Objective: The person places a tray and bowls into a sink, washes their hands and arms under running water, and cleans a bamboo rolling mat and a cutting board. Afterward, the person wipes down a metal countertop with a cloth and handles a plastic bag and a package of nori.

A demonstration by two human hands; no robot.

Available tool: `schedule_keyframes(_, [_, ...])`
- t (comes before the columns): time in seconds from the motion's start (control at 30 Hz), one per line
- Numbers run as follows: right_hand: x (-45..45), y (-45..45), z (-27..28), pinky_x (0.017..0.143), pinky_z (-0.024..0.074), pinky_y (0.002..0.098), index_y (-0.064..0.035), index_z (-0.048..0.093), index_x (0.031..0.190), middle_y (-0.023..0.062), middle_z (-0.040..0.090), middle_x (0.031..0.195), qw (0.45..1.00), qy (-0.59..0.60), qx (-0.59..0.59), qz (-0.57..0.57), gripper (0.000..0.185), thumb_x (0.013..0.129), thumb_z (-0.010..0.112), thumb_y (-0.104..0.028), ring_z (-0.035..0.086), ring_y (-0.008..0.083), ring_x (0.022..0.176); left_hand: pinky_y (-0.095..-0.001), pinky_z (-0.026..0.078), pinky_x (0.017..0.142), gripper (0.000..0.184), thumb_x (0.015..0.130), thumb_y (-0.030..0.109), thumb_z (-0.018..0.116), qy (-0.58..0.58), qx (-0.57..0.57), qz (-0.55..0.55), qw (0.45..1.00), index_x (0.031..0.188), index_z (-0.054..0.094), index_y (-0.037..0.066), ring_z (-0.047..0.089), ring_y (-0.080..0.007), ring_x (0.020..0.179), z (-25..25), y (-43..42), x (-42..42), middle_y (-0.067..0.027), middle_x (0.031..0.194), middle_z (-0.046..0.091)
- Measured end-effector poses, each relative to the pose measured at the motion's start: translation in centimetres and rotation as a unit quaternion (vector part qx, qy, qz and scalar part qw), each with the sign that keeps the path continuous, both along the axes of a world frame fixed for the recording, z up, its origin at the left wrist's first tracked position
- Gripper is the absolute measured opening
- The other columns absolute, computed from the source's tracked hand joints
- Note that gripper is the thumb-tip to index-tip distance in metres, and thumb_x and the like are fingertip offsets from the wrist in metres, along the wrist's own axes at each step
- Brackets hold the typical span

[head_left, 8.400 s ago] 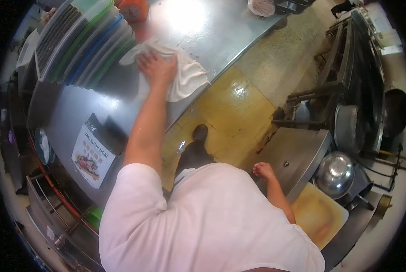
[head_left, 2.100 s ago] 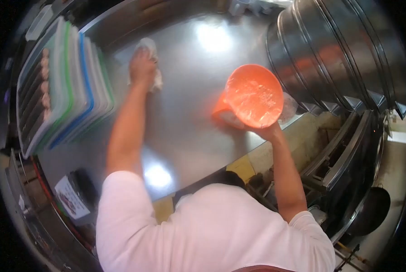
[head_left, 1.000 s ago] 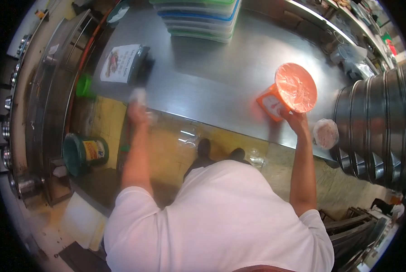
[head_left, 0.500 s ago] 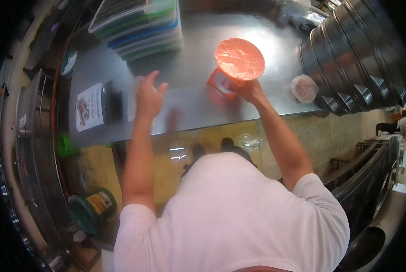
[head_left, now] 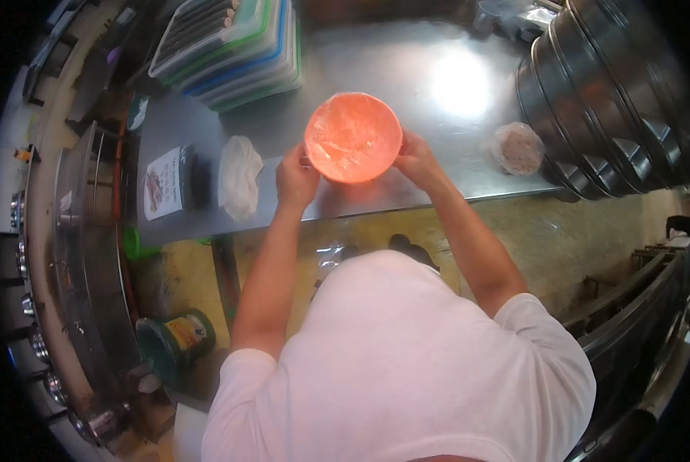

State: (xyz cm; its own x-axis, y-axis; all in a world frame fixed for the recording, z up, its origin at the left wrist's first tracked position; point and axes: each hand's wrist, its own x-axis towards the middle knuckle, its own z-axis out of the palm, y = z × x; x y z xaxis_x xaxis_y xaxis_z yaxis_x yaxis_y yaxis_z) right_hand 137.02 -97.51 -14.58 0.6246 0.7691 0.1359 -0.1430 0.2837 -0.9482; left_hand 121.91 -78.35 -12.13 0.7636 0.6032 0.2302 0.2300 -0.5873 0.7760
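An orange kitchen scale [head_left: 353, 138] is before me at the front of the steel table, its round pan lined with clear plastic film. The pan hides most of the scale's body. My left hand [head_left: 296, 179] grips it at the left, just under the pan's rim. On the opposite side my right hand [head_left: 418, 162] holds it too, fingers partly hidden behind the pan. Left of my left hand lies a crumpled white plastic bag [head_left: 239, 179]. A clear plastic bag of pinkish food [head_left: 517, 148] rests on the table, right of my right hand.
Stacked lidded plastic containers [head_left: 237, 58] stand at the back left of the steel table [head_left: 391, 65]. Large metal steamer tiers [head_left: 599, 100] lean in on the right. A pack with a printed label [head_left: 164, 183] lies at the left edge. A green bucket [head_left: 175, 343] sits below.
My left hand has moved right, from above the white bag to the scale. The scale has shifted left and toward me, with my right hand still on it.
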Motion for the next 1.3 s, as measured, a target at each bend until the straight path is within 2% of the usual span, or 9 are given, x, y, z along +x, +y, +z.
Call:
schedule_keyframes(0.13, [-1.0, 0.6, -0.4, 0.093, 0.0483, 0.0324, -0.0016, 0.053, 0.128, 0.0054, 0.06, 0.123, 0.993, 0.06, 0.069, 0.08, 0.049, 0.084, 0.072, -0.012, 0.059, 0.0154, 0.109, -0.0336, 0.052, 0.07, 0.027, 0.081, 0.014, 0.068, -0.048, 0.017, 0.066, 0.997, 0.108, 0.067, 0.009, 0.068, -0.0244, 0.083, -1.3, -0.1, 0.3, -0.0131, 0.097, 0.069])
schedule_keyframes(0.27, [-1.5, 1.0, -0.8, 0.085, 0.0486, 0.0301, -0.002, 0.055, 0.124, 0.0045, 0.062, 0.111, 0.98, 0.15, 0.082, 0.098, 0.042, 0.085, 0.07, -0.01, 0.059, 0.0124, 0.095, -0.0314, 0.051, 0.072, 0.027, 0.081, 0.012, 0.068, -0.074, 0.001, 0.15, 0.986, 0.107, 0.068, 0.006, 0.068, -0.0207, 0.082, -1.8, -2.7, -0.8, -0.0113, 0.094, 0.07])
schedule_keyframes(0.37, [-2.3, 1.2, 0.5, 0.078, 0.0484, 0.029, -0.0025, 0.056, 0.121, 0.0036, 0.062, 0.102, 0.969, 0.211, 0.079, 0.105, 0.036, 0.087, 0.067, -0.008, 0.057, 0.0111, 0.084, -0.0251, 0.046, 0.064, 0.019, 0.082, 0.0, 0.065, -0.096, -0.314, 0.001, 0.944, 0.101, 0.067, -0.002, 0.06, -0.0116, 0.076, -1.5, -4.9, -2.0, -0.0047, 0.091, 0.067])
schedule_keyframes(0.57, [-3.4, 1.8, 1.5, 0.072, 0.0495, 0.0282, -0.0021, 0.057, 0.118, 0.0053, 0.063, 0.098, 0.968, 0.214, 0.077, 0.105, 0.03, 0.089, 0.063, -0.006, 0.058, 0.013, 0.079, -0.0227, 0.046, 0.066, 0.018, 0.085, 0.005, 0.068, -0.118, -0.461, -0.057, 0.878, 0.101, 0.067, -0.001, 0.06, -0.0093, 0.075, -0.1, -5.2, -1.0, -0.0047, 0.089, 0.068])
schedule_keyframes(0.9, [-5.6, 3.4, 2.6, 0.069, 0.0512, 0.0273, -0.0044, 0.057, 0.107, 0.0062, 0.062, 0.095, 0.955, 0.298, 0.008, -0.003, 0.016, 0.091, 0.058, -0.004, 0.06, 0.0137, 0.079, -0.0246, 0.043, 0.057, 0.008, 0.086, 0.002, 0.061, -0.18, -0.398, 0.025, 0.899, 0.094, 0.063, 0.0, 0.053, -0.0096, 0.062, 0.5, -4.7, -1.0, -0.0035, 0.076, 0.063])
schedule_keyframes(1.03, [-5.9, 3.7, 2.6, 0.07, 0.0519, 0.0279, -0.0069, 0.054, 0.096, 0.0054, 0.061, 0.09, 0.944, 0.324, 0.065, -0.016, 0.004, 0.093, 0.056, -0.005, 0.06, 0.0134, 0.077, -0.0248, 0.042, 0.057, 0.005, 0.087, 0.002, 0.061, -0.203, -0.482, 0.028, 0.852, 0.091, 0.062, 0.0, 0.051, -0.0104, 0.061, 1.0, -3.4, -1.5, -0.0035, 0.074, 0.061])
schedule_keyframes(1.13, [-5.5, 4.0, 0.9, 0.071, 0.0522, 0.0286, -0.008, 0.051, 0.091, 0.0046, 0.06, 0.086, 0.97, 0.229, 0.029, -0.074, 0.005, 0.093, 0.056, -0.008, 0.06, 0.0132, 0.077, -0.0247, 0.043, 0.058, 0.005, 0.088, 0.003, 0.06, -0.218, -0.513, 0.018, 0.83, 0.093, 0.06, 0.001, 0.052, -0.011, 0.062, 1.0, -2.4, -2.0, -0.0042, 0.076, 0.061])
schedule_keyframes(1.2, [-4.6, 3.4, 0.0, 0.073, 0.0507, 0.0279, -0.0075, 0.052, 0.092, 0.0032, 0.06, 0.086, 0.984, 0.064, -0.044, -0.163, 0.006, 0.092, 0.057, -0.009, 0.06, 0.0123, 0.08, -0.0245, 0.045, 0.06, 0.005, 0.089, 0.004, 0.06, -0.221, -0.519, 0.006, 0.826, 0.094, 0.059, 0.002, 0.054, -0.0113, 0.063, 0.8, -1.7, -2.3, -0.0048, 0.079, 0.062])
schedule_keyframes(1.3, [-4.2, 2.3, 2.1, 0.076, 0.0494, 0.0275, -0.0066, 0.054, 0.095, 0.0019, 0.06, 0.086, 0.983, 0.12, -0.032, -0.132, 0.008, 0.089, 0.058, -0.009, 0.06, 0.0114, 0.081, -0.024, 0.048, 0.064, 0.006, 0.091, 0.006, 0.058, -0.2, -0.497, 0.001, 0.845, 0.097, 0.056, 0.005, 0.058, -0.0117, 0.066, 0.9, -0.9, -2.8, -0.0058, 0.084, 0.063])
